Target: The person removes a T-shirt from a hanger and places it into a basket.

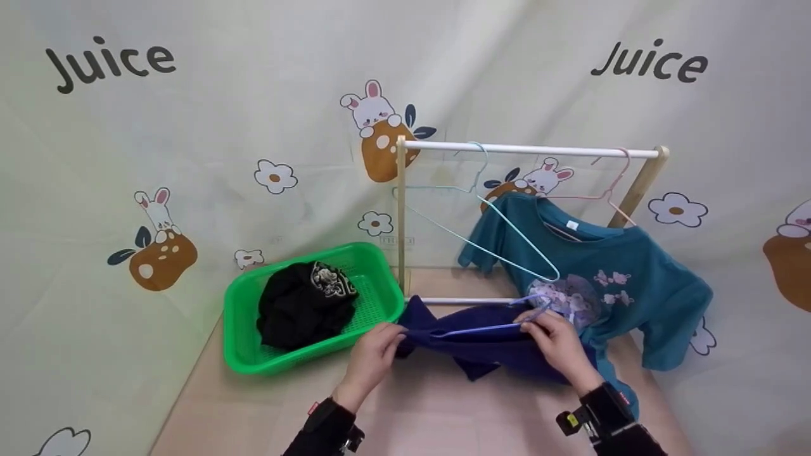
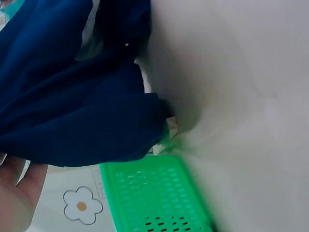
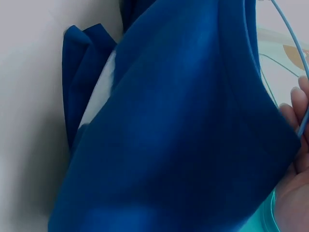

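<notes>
A dark blue garment point(image 1: 519, 354) is stretched between both hands above the table, in front of the rack. The left hand point(image 1: 377, 351) pinches its edge at the left end; in the left wrist view the garment point(image 2: 82, 121) covers most of the fingers point(image 2: 31, 181). The right hand point(image 1: 557, 342) holds a purple-blue hanger point(image 1: 485, 329) near its hook, together with the opening's edge. One hanger arm runs leftward into that opening. In the right wrist view the hanger wire point(image 3: 288, 29) passes across the right fingers point(image 3: 300, 101), beside the garment's edge point(image 3: 241, 72).
A green basket point(image 1: 236, 335) with a black patterned garment point(image 1: 298, 310) stands left. Behind the hands, a rack's white bar point(image 1: 538, 149) carries a bare light blue hanger point(image 1: 518, 234) and a pink hanger point(image 1: 614, 183) with a teal T-shirt point(image 1: 652, 285). A printed curtain point(image 1: 209, 114) surrounds the table.
</notes>
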### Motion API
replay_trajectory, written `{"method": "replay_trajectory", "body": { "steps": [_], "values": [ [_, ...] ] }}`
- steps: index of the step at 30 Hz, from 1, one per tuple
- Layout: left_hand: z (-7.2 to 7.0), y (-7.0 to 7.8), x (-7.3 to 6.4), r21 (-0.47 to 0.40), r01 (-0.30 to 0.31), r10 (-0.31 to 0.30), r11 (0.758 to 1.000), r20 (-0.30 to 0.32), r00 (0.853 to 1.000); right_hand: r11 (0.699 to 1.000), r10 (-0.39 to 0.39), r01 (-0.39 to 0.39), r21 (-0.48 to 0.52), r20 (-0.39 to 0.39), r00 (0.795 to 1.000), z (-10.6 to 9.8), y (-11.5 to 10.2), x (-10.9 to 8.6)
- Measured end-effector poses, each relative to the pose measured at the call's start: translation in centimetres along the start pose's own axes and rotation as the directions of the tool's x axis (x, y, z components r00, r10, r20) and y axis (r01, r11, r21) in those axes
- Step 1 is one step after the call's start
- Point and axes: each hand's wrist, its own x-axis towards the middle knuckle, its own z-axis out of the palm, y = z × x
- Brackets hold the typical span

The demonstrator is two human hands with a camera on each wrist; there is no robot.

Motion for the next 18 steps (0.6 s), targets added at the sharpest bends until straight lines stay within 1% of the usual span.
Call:
{"method": "replay_trajectory", "body": {
  "steps": [3, 5, 9, 12, 15, 18],
  "values": [
    [-0.3, -0.1, 0.2, -0.006, 0.0, 0.0, 1.0, -0.035, 0.999, 1.0, 0.013, -0.013, 0.016, 0.0, 1.0, -0.4, 0.1, 0.0],
    [-0.6, -0.2, 0.3, -0.001, 0.01, -0.011, 1.0, -0.067, 0.998, 0.999, 0.028, -0.027, 0.037, -0.005, 1.0, -0.6, 0.3, -0.1],
    [-1.1, -0.5, 0.6, 0.022, 0.057, -0.054, 0.998, -0.12, 0.991, 0.992, 0.092, -0.09, 0.094, -0.022, 0.996, -1.2, 0.8, -0.3],
    [-1.7, -0.7, 0.8, 0.044, 0.089, -0.081, 0.995, -0.149, 0.985, 0.978, 0.157, -0.154, 0.137, -0.006, 0.988, -1.5, 0.9, -0.4],
    [-2.5, -0.7, 1.3, 0.061, 0.09, -0.078, 0.994, -0.175, 0.981, 0.962, 0.203, -0.202, 0.182, 0.016, 0.979, -1.6, 1.0, -0.3],
    [-3.3, -0.7, 2.0, 0.076, 0.07, -0.053, 0.995, -0.199, 0.979, 0.949, 0.233, -0.232, 0.215, 0.025, 0.972, -1.5, 0.9, -0.3]
  ]
}}
